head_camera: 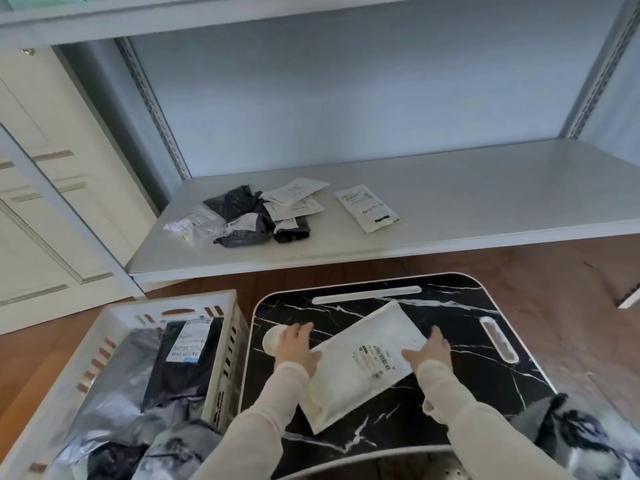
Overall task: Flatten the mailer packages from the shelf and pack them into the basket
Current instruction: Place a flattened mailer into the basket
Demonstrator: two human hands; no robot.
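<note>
A white padded mailer (360, 365) with a barcode label lies tilted on the black marble lap tray (485, 386). My left hand (298, 348) rests on its left edge, thumb over the mailer. On the right edge sits my right hand (431, 351), its thumb also over the mailer. The white slotted basket (221, 341) stands at the lower left and holds black and grey mailers. More mailers lie on the grey shelf (450, 202): a pile of black and white ones (256, 213) and a single white one (367, 209).
A shelf post (152, 109) rises at the back left, another at the right. Cream cabinet doors (45, 188) stand to the left. Wooden floor (571, 292) surrounds the tray. A grey patterned cloth (571, 438) lies at the lower right.
</note>
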